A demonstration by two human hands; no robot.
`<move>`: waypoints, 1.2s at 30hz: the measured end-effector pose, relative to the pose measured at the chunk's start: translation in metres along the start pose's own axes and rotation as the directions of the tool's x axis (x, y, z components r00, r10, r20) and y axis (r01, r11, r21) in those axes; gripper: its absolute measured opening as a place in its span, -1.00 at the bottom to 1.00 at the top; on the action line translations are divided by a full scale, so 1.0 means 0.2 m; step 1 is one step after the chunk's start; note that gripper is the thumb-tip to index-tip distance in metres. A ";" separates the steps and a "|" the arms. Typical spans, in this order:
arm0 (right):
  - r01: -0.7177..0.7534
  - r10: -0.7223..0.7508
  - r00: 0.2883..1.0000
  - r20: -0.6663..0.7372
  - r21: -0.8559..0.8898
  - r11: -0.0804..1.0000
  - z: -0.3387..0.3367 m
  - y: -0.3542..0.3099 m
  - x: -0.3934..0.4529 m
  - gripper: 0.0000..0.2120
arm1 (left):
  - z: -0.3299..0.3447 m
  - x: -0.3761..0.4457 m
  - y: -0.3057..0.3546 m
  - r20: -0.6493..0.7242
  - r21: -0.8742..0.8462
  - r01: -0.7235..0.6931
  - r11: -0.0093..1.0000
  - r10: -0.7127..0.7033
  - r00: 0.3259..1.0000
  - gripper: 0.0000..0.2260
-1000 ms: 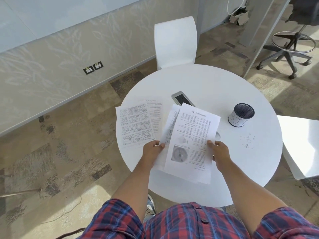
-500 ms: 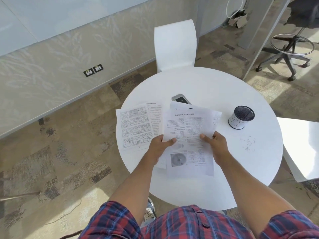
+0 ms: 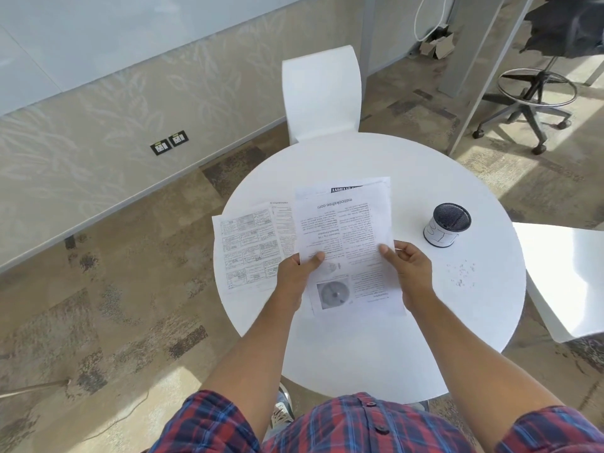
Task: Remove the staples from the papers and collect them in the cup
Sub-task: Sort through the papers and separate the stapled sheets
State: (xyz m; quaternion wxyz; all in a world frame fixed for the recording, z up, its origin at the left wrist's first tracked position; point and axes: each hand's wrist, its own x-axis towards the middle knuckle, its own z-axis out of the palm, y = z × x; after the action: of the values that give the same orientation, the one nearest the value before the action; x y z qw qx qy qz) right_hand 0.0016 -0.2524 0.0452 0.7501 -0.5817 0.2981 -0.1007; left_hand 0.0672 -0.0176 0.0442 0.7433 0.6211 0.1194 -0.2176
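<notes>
Left hand [image 3: 295, 273] grip pinches printed papers [image 3: 346, 243] at frame centre | right hand [image 3: 410, 269] grip pinches their other edge | cup [image 3: 446, 228] right of them, apart, on the desk [image 3: 376, 338]

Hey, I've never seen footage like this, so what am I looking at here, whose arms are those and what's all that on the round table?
There is no machine here. A camera worn on a person's head looks down at their own arms. The left hand and right hand hold a printed sheaf of papers above a round white table. More printed sheets lie flat on the left. On the right stands a dark mesh cup, and near it lie small scattered bits, probably pulled staples.
</notes>
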 end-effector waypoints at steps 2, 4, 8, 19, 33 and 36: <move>-0.001 0.001 0.997 -0.076 -0.005 1.000 -0.02 0.01 0.00 -0.81 | -0.02 0.01 -0.01 0.009 0.026 0.011 1.000 -0.011 1.000 -0.55; -0.018 0.014 0.994 -0.112 -0.033 0.999 -0.05 0.04 0.02 -0.77 | -0.02 0.00 -0.01 0.038 -0.005 0.042 0.999 -0.042 0.998 -0.63; -0.007 -0.006 0.990 -0.140 -0.094 0.996 -0.08 0.06 0.01 -0.84 | -0.01 -0.01 -0.01 0.116 -0.176 0.110 0.978 -0.090 0.989 -0.84; -0.166 0.179 0.984 0.002 -0.377 0.911 -0.12 0.07 0.07 -0.46 | -0.03 -0.03 -0.03 0.087 -0.144 0.087 0.986 -0.075 0.993 -0.79; -0.286 0.298 0.954 -0.019 -0.342 0.895 -0.09 0.13 0.02 -0.73 | -0.03 -0.08 0.04 0.096 -0.340 0.115 0.933 -0.087 0.992 -0.85; -0.252 0.251 0.967 -0.045 -0.310 0.917 -0.08 0.11 0.01 -0.84 | -0.02 -0.08 0.04 0.112 -0.378 0.121 0.918 -0.085 0.990 -0.79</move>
State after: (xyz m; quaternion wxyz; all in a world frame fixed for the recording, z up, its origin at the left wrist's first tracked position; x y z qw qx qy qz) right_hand -0.0105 -0.2603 0.0226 0.6541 -0.6501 0.3842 0.0437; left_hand 0.0577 -0.0090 0.0580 0.8428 0.4457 0.1573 -0.2577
